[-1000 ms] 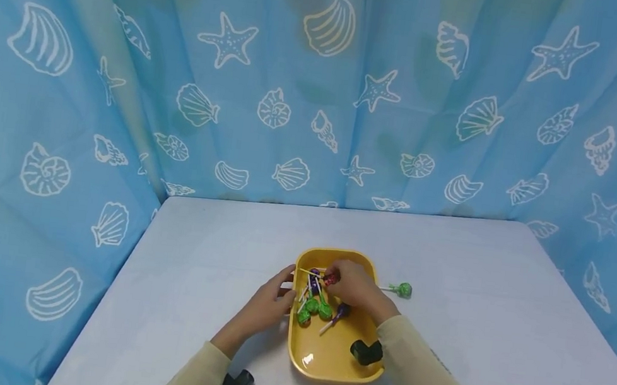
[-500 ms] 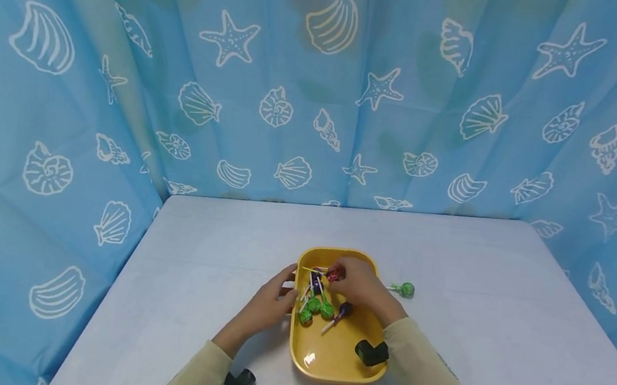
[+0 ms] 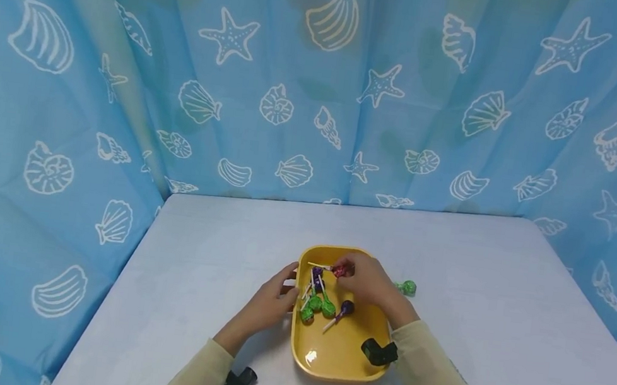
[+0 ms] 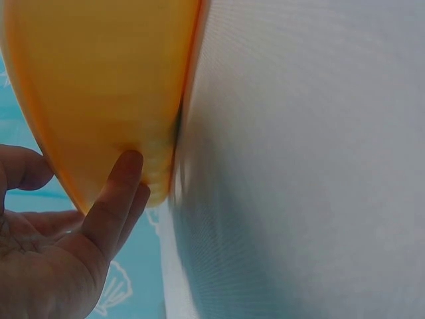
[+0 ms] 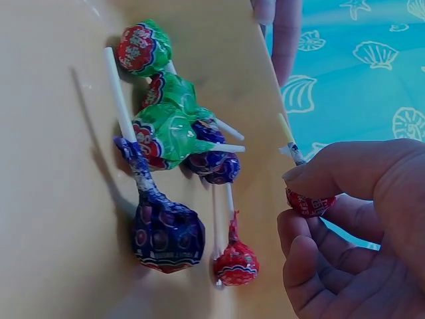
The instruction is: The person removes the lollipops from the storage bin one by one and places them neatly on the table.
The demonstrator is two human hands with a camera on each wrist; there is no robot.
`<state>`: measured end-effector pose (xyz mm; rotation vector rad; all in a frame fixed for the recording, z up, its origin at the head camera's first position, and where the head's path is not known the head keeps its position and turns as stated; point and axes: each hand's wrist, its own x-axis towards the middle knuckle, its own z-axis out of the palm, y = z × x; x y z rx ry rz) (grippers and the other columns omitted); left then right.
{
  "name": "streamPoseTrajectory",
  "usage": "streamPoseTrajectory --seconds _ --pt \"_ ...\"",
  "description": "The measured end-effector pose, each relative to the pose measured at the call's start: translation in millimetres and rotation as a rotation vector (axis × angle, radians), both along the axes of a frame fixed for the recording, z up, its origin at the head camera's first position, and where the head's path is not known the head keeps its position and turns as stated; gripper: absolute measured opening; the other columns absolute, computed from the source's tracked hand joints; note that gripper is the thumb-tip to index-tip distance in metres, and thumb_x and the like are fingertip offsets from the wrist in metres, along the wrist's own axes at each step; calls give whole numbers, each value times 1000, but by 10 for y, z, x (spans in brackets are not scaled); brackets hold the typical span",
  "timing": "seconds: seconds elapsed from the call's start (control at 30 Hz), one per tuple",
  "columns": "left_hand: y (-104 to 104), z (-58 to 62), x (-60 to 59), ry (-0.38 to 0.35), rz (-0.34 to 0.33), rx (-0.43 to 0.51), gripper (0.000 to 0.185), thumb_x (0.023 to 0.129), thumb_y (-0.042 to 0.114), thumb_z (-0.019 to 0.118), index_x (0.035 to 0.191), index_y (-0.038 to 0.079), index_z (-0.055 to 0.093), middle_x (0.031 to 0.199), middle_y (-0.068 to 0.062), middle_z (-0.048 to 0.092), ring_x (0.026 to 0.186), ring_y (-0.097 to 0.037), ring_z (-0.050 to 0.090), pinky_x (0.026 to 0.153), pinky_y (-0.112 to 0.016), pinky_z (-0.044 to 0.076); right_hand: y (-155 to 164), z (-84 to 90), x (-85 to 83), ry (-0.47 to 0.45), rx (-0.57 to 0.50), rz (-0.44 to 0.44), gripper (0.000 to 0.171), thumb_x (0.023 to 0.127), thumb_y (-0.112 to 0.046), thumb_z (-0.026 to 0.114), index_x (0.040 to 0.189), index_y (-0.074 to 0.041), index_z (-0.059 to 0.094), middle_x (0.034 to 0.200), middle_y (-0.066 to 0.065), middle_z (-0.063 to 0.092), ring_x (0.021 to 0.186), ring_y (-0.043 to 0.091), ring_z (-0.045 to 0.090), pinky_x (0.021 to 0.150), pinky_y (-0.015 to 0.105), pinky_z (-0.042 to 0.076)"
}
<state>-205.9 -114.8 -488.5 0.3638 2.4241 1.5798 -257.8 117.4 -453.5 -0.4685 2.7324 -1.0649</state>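
A yellow tray (image 3: pixel 332 360) lies on the white table and holds several wrapped lollipops. My right hand (image 3: pixel 346 272) is over the tray's far end and pinches a red lollipop (image 3: pixel 340 270) by its head, stick pointing left. In the right wrist view the right hand (image 5: pixel 295 193) holds that red lollipop (image 5: pixel 309 201) above a heap of green lollipops (image 5: pixel 169 129), a purple lollipop (image 5: pixel 166 236) and another red one (image 5: pixel 236 262). My left hand (image 3: pixel 280 294) rests against the tray's left wall, fingers (image 4: pixel 116 193) straight on the tray's outer side (image 4: pixel 99 80).
A single green lollipop (image 3: pixel 406 287) lies on the table (image 3: pixel 209 257) just right of the tray, behind my right hand. Blue curtains with shell prints (image 3: pixel 320 92) close off the back and both sides of the table.
My right hand has raised the red lollipop slightly and drawn it toward the tray's far end, away from the heap. The left hand has stayed at the tray's left wall.
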Motion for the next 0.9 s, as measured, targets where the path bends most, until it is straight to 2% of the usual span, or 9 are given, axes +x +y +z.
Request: streamPoseTrajectory --seconds 0.17,0.47,0.67,0.9 --pt "22 15 -8 9 0 -21 59 107 17 46 160 4 24 151 -23 43 131 -41 52 96 -40 58 70 58 44 33 -6 11 26 85 -7 71 111 -1 70 93 4 66 81 19 57 73 34 54" --pt "1 6 13 -2 30 -42 61 106 17 46 161 5 24 151 -22 43 131 -40 52 95 -40 58 107 138 116 60 -40 46 24 87 -6 70 110 0 70 94 4 67 88 22 63 77 38 57" --pt "2 -9 10 -4 31 -28 60 106 16 47 161 6 25 152 -22 43 132 -41 52 95 -40 58 138 173 172 64 -27 15 23 87 -7 72 110 -2 71 95 5 66 93 26 63 83 41 59" --pt "14 22 20 -16 34 -18 59 106 15 47 160 5 26 152 -23 43 132 -41 52 95 -39 59 202 175 213 45 -46 -29 22 88 -7 72 110 -3 72 95 5 66 91 24 61 79 37 59"
